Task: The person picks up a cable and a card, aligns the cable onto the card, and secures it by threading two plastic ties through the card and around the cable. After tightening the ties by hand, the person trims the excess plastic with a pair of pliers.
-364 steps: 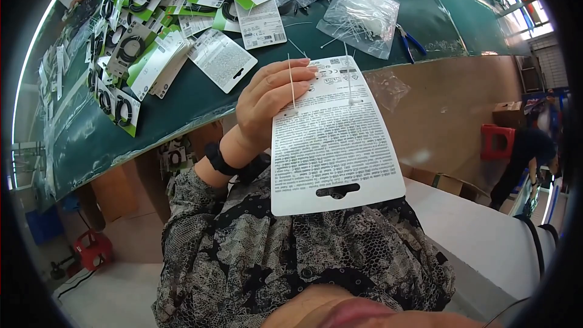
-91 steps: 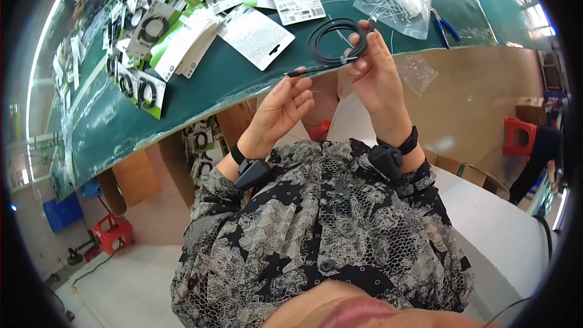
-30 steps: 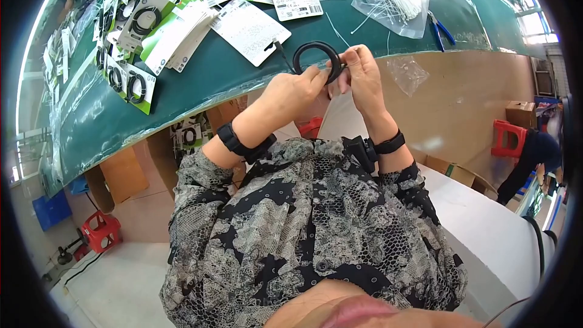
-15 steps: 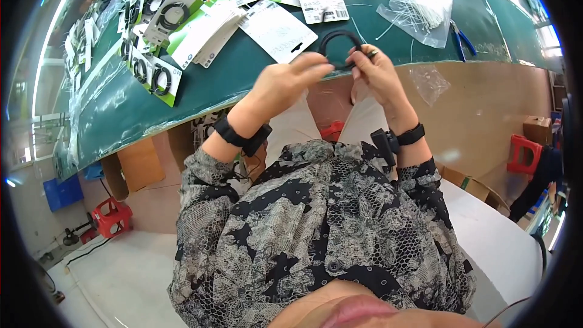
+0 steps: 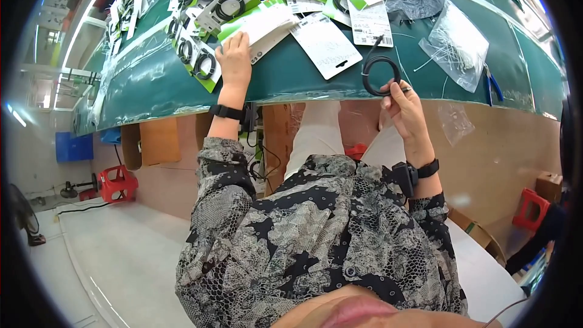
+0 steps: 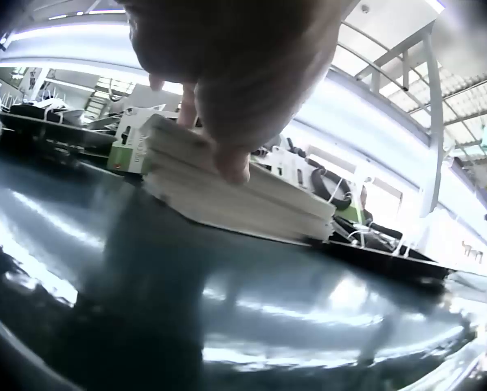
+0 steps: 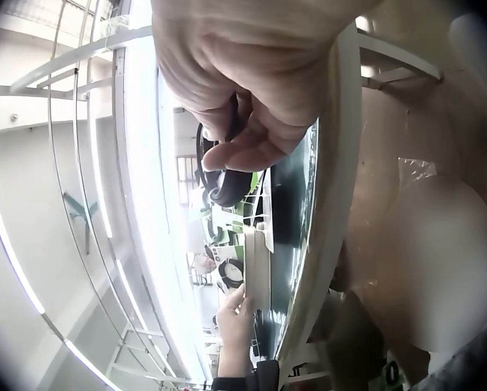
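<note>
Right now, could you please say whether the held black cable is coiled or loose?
Coiled: the cable forms a ring in the right hand.

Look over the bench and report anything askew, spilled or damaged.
The packs lie in a jumbled, overlapping heap, unlike the neater stack at the left hand. White ties poke out of their bag. Crumpled clear plastic shows past the near edge of the bench. I see no clear damage.
</note>
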The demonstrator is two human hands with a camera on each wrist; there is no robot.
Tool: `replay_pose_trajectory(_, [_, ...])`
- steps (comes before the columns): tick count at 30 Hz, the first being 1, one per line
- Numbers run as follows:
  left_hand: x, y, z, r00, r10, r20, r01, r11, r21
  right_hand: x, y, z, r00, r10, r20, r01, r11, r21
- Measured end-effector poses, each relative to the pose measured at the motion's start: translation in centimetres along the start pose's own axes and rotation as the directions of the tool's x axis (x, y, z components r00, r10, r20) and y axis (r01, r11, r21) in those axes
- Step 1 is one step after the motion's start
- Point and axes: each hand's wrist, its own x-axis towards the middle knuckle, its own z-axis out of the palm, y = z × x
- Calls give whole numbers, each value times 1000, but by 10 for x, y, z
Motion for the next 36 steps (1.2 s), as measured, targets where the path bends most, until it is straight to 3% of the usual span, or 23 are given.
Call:
replay_pose_trajectory(3, [-11,3,3,998,53,-31,-57,985,-161,-2,6,12,999,32,13,-32,999,-2])
replay_pose_trajectory(7, [-23,38,-32,983,145,-114,-173,942,-289,9,3,37,988,149,40,-154,961,229])
replay_pose_trajectory(10, [-23,68,-59,950,259,-177,-307,884,-352,24,-5,34,935,280,216,-352,791,500])
replay_pose_trajectory(12, [-21,79,-72,888,391,-241,-457,806,-376,25,-5,28,943,265,201,-330,825,458])
replay_pose_trajectory(15, [-19,86,-85,864,421,-276,-492,821,-289,23,-3,21,946,256,199,-314,879,359])
replay_pose_trajectory(17, [-23,92,-85,846,440,-301,-515,821,-246,21,-9,15,982,153,110,-177,947,270])
replay_pose_trajectory(18, [-31,95,-80,910,248,-332,-385,803,-455,18,-14,12,993,94,66,-107,970,218])
replay_pose_trajectory(20, [-40,106,-76,958,-149,-245,-114,585,-803,10,-27,8,995,59,75,-71,983,170])
replay_pose_trajectory(21, [-39,111,-73,958,-143,-250,-123,582,-804,8,-32,9,995,34,96,-46,991,122])
replay_pose_trajectory(22, [-36,122,-74,986,-147,78,105,183,-977,5,-36,9,993,12,119,-21,997,75])
replay_pose_trajectory(23, [-34,133,-77,926,-13,377,364,-228,-903,1,-38,11,993,9,118,-18,997,74])
replay_pose_trajectory(24, [-33,141,-77,792,224,568,584,-547,-599,-2,-39,14,993,7,114,-12,999,41])
replay_pose_trajectory(27, [-23,152,-67,752,290,593,633,-568,-526,-5,-38,19,994,8,107,-6,1000,-21])
replay_pose_trajectory(29, [-18,162,-61,728,325,604,659,-575,-484,-4,-34,19,994,-93,-62,76,968,-239])
replay_pose_trajectory(30, [-17,170,-60,764,254,593,620,-545,-565,-5,-32,18,978,-156,-141,99,932,-348])
replay_pose_trajectory(32, [-17,184,-57,826,114,552,537,-459,-708,-9,-36,19,975,-172,-138,121,941,-317])
replay_pose_trajectory(34, [-22,193,-52,827,125,548,539,-452,-711,-12,-37,19,971,-205,-126,168,953,-253])
replay_pose_trajectory(36, [-27,198,-48,844,144,517,522,-442,-729,-8,-26,20,984,-145,-102,127,977,-169])
